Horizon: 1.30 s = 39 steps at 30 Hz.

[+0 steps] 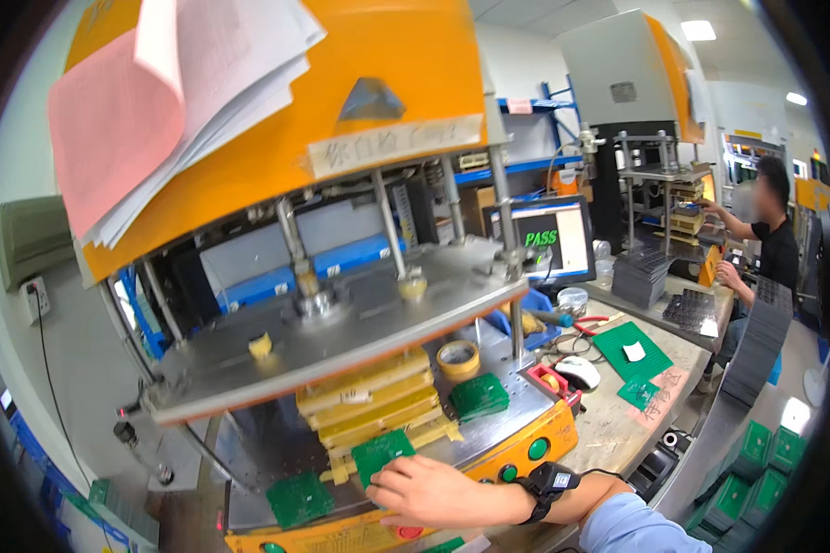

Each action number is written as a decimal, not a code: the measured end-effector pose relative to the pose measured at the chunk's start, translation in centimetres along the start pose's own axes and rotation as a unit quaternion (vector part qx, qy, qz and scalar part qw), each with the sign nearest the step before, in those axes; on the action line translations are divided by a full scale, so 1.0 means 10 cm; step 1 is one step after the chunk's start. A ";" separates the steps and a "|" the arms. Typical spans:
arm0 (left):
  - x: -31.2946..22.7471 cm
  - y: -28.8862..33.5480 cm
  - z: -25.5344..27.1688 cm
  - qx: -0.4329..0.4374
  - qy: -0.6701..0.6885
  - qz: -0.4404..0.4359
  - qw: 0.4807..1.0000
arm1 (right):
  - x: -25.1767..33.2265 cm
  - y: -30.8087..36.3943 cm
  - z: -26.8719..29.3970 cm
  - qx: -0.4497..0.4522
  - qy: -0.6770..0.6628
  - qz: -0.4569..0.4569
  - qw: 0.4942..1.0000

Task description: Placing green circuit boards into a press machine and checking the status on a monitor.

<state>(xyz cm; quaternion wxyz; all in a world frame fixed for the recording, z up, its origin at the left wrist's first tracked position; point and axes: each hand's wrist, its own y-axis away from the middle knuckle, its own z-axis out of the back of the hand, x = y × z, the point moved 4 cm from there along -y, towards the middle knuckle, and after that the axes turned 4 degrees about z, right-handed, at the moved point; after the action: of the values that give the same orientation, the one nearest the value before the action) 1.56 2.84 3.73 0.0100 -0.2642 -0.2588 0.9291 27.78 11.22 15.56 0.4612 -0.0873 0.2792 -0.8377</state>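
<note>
Here, the right hand pinches a green circuit board by its near corner, presumably sparing its face, at the layered yellow fixture's six o'clock; a green board stack sits at three, probably for reach.

On the press bed, tape lies at two o'clock from the fixture stack, circuit boards at three and seven.

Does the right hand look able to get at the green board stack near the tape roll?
Probably yes: nothing visible blocks the way from the right hand to the green board stack, though the hand touches another green board.
</note>
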 end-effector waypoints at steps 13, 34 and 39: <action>0.38 0.10 -0.19 -0.050 0.205 0.112 0.971 | -0.21 -0.03 0.24 -0.140 -0.292 -0.080 0.943; 0.10 0.06 -0.11 -0.154 0.355 0.150 0.910 | 0.62 -0.34 1.77 -0.086 -0.624 0.154 0.762; 0.20 0.08 -0.09 -0.158 0.374 0.188 0.894 | 0.82 -0.37 1.75 -0.191 -0.624 0.218 0.726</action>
<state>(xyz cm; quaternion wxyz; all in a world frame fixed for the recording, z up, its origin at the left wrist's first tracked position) 0.32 2.90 1.75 -0.1110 -0.6344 -0.3250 0.6926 27.53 -0.77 31.15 0.6752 -0.6132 0.0937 -0.3992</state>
